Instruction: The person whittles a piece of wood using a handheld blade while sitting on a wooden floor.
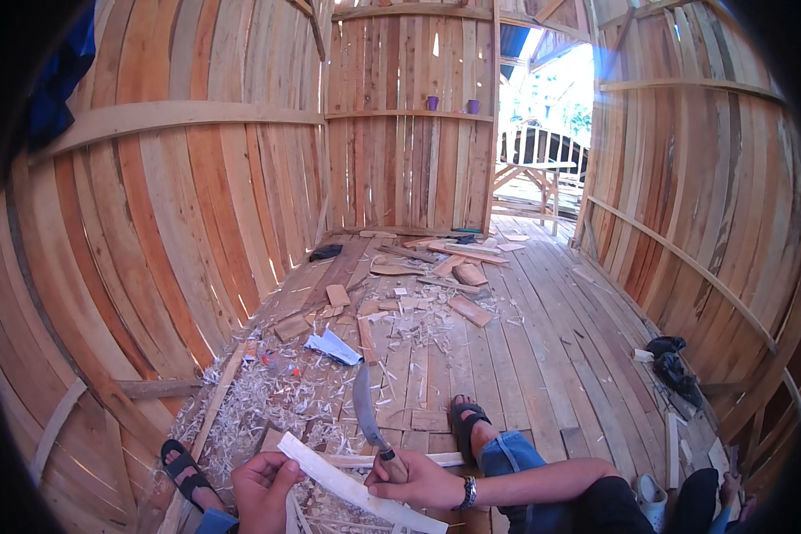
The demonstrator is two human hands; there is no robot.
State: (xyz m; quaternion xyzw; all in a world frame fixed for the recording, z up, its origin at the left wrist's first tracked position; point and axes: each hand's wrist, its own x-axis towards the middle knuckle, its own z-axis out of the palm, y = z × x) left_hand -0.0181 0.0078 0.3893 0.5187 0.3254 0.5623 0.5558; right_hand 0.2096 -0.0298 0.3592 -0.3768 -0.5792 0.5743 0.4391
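Note:
My left hand pinches a long pale wood strip near its upper end, thumb on top. The strip slants down to the right, in front of my right hand. Wrapped in my right hand is the wooden handle of a curved knife, its blade pointing up and away from me, apart from the strip. Whether the right fingers also touch the strip, I cannot tell. Behind my hands lies another pale stick, partly hidden. My sandalled feet rest on either side of the work.
Wood shavings cover the plank floor at left. Offcuts and boards lie farther ahead, near a folded pale sheet. Black plastic bags sit by the right wall. At lower right are a grey clog and another person's dark-clothed leg.

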